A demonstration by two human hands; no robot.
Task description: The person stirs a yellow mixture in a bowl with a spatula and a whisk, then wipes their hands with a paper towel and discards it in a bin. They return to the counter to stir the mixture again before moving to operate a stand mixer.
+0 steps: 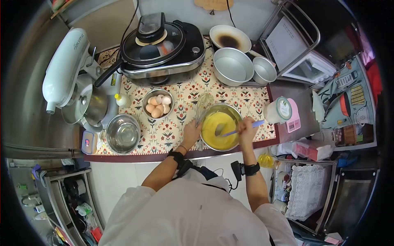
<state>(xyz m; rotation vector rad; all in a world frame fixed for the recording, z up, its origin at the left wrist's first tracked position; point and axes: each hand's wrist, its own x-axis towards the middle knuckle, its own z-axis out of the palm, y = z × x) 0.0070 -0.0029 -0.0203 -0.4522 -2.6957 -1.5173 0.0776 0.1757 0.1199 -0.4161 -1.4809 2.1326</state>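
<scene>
My right hand is closed around the purple-blue handle of a spatula. The spatula's blade dips into smooth yellow batter in a steel mixing bowl. At the bowl's left rim, my left hand is closed on a wire whisk. The whisk's wires point away from me and its handle is hidden in that hand. Left of the whisk stands a small steel bowl with several eggshells.
An empty-looking steel bowl and a stand mixer are at left. A lidded electric pan is behind. Round cake tins, a white pan, a lidded jar and a pink scale stand to the right.
</scene>
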